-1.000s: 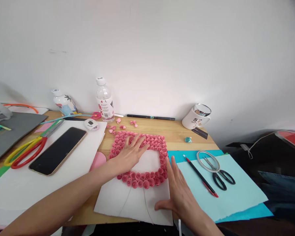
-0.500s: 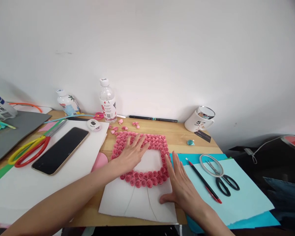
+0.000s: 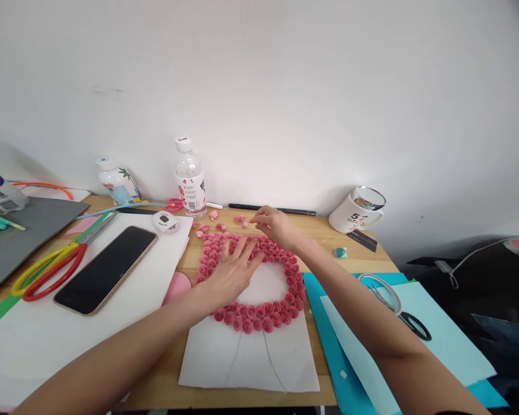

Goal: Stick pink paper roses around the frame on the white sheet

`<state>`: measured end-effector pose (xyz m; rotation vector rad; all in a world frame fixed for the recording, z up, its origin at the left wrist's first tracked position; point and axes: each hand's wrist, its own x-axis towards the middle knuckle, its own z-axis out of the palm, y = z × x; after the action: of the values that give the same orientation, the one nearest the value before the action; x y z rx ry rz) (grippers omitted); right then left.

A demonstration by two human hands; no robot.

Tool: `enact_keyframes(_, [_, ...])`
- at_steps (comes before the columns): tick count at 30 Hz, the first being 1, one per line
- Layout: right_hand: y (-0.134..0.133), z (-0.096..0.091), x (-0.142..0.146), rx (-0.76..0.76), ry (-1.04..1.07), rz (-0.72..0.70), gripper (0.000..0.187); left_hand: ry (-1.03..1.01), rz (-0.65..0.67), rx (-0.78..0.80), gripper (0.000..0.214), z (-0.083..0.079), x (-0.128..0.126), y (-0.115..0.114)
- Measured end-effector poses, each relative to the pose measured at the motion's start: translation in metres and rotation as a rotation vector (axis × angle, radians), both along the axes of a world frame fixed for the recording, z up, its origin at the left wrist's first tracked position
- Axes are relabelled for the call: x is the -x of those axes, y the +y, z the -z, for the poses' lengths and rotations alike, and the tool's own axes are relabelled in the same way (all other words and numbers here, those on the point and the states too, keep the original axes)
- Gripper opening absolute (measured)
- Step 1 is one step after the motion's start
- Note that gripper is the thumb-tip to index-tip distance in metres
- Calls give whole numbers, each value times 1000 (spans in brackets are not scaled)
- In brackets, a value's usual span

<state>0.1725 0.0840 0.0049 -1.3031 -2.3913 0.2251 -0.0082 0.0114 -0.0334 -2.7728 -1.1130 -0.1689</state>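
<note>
White paper (image 3: 248,360) bears a ring of pink rolled paper roses (image 3: 267,324) around a bare white centre, with two pencil lines below. Across the ring's upper left lies my left hand (image 3: 231,276), fingers spread on the roses. My right hand (image 3: 274,226) reaches over the ring's top edge, its fingers loosely bent and apart. Just left of its fingertips are a few loose pink roses (image 3: 242,221); no rose shows in its grasp. More loose roses (image 3: 205,229) lie farther left. A teal paper rose (image 3: 340,252) sits on the table to the right.
Left are a phone (image 3: 106,268), red-and-yellow scissors (image 3: 64,259) and white sheets (image 3: 112,340). Behind stand a water bottle (image 3: 190,181), a white bottle (image 3: 119,181) and a mug (image 3: 355,210). Blue paper (image 3: 328,323) and black-handled scissors (image 3: 417,327) lie under my right forearm.
My right hand has moved from the paper's right edge up and away to the loose roses at the back. The white paper has shifted slightly; my left hand has stayed on the roses.
</note>
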Motion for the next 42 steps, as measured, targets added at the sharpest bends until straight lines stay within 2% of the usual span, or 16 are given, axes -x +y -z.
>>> enact_keyframes(3, [24,13,20,4,-171,-10,31,8,12,43,59,-5,2,0])
enact_keyframes(6, [34,19,30,30,-322,-25,30,21,29,90,60,-10,3,-1])
enact_keyframes(9, [40,21,33,41,-364,-24,27,-56,50,163,58,-15,3,1])
enact_keyframes(12, [44,23,32,54,-320,-41,25,-263,78,261,50,-17,5,5])
enact_keyframes(15, [46,24,28,67,-256,-54,22,-507,73,295,41,-17,9,14])
enact_keyframes(18, [46,27,21,89,-168,-83,17,-697,2,295,35,-19,18,27])
enact_keyframes(21, [47,32,13,105,-90,-106,13,-830,-134,283,29,-20,30,42])
enact_keyframes(24, [47,34,8,102,-51,-108,12,-935,-283,191,25,-15,42,56])
enact_keyframes(27, [46,34,4,93,-33,-80,12,-999,-340,123,25,-8,49,64])
enact_keyframes(29, [47,35,2,92,-13,-59,11,-1011,-336,112,24,-5,51,66])
enact_keyframes(32, [46,36,0,113,67,-45,9,-949,-229,153,20,-7,50,66])
enact_keyframes(35, [34,32,2,116,283,-10,11,-818,-89,222,17,-14,49,64])
enact_keyframes(37, [15,26,7,107,473,23,10,-738,-40,288,21,-18,50,62])
enact_keyframes(39, [-11,20,17,134,592,31,9,-667,-31,380,36,-22,53,61])
enact_keyframes(42, [-53,17,35,215,556,-47,9,-561,-34,502,62,-27,60,63])
